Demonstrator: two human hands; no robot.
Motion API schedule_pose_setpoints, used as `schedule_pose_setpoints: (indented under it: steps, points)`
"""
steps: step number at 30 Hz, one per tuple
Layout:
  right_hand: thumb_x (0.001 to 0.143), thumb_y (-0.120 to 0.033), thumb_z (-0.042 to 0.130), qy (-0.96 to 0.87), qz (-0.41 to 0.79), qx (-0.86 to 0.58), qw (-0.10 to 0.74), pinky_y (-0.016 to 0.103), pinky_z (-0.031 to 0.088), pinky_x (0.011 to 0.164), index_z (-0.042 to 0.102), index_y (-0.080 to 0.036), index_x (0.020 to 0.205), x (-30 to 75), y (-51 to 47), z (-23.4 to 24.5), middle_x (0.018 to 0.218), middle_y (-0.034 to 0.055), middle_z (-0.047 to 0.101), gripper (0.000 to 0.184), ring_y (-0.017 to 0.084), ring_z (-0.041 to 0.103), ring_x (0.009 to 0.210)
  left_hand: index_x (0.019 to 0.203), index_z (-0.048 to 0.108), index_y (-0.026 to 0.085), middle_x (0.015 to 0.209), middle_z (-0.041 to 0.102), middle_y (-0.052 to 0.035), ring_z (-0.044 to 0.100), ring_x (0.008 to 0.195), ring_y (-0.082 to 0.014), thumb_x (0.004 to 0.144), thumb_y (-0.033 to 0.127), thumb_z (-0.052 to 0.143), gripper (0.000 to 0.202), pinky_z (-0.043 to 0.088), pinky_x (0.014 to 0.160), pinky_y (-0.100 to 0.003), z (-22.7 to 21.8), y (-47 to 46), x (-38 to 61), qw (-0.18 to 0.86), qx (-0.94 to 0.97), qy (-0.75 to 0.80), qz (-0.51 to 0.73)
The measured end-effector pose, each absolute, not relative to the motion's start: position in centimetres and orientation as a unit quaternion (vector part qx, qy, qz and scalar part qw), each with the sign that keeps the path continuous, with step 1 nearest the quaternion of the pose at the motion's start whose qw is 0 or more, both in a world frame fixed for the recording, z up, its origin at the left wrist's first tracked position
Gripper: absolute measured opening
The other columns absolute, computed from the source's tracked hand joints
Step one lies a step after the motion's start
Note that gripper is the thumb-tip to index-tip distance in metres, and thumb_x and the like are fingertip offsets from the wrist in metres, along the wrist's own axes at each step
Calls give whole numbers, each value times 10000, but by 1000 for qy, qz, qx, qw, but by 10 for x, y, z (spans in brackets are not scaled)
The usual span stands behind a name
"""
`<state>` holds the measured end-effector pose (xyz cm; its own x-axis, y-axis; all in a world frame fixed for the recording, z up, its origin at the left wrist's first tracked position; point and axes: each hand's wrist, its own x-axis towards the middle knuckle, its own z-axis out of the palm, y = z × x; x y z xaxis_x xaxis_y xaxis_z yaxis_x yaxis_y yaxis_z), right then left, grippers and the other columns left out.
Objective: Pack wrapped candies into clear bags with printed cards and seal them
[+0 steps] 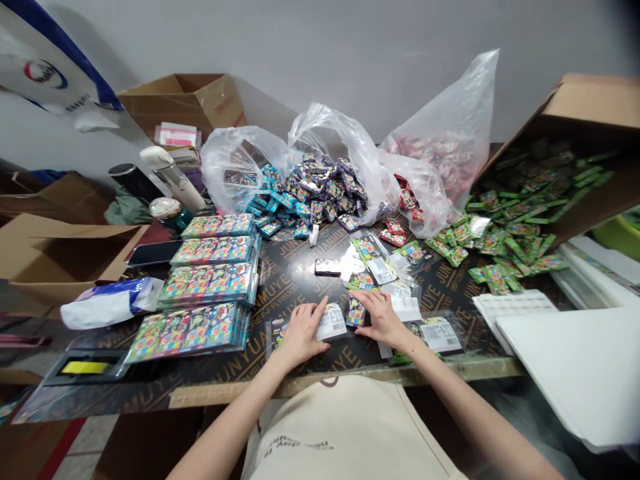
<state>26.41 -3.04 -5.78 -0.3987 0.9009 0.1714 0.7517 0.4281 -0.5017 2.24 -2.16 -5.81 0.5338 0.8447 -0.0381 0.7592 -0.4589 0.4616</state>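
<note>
My left hand lies spread over a clear plastic pouch with a printed card, near the table's front edge. To its right, my right hand has thumb and fingers around the ends of a small dark purple packet. Just beyond are several loose printed pouches, among them a green-edged one, overlapping each other. Another pouch lies partly under my right wrist. A small dark box-like piece sits alone ahead of my hands.
Stacks of filled packs stand on the left. Blue packets, purple packets and red packets spill from plastic bags at the back. Green packets spill from a tipped carton. White sheets lie at right.
</note>
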Motion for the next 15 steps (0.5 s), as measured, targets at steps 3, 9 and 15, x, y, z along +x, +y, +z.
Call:
schedule_pose_setpoints:
  steps: [3,9,15]
  points:
    - [619,-342,696,-817,221,-487,218,432,291,929,325,-220,1320,264,-35,-56,1268,109,475,802,298,420,1148,1395,115,221,1177,483,-83,428,1099,-271,595,285,672,977,265,987,-453,-59,-20,22,212,851,465,125]
    - [565,-489,733,-823,276,-425,258,415,262,994,224,-208,1367,263,-29,-52,1355,127,381,990,283,367,1217,1395,92,217,1252,446,-75,384,1175,-261,615,270,635,952,184,1048,-481,-55,-15,22,235,858,428,161]
    - [812,-385,539,-790,241,-472,307,483,138,1033,153,-225,1387,250,-32,-51,1119,75,604,710,230,456,1157,1396,103,196,1206,479,-94,444,1098,-264,616,242,624,939,328,965,-434,-54,-6,21,243,828,461,207]
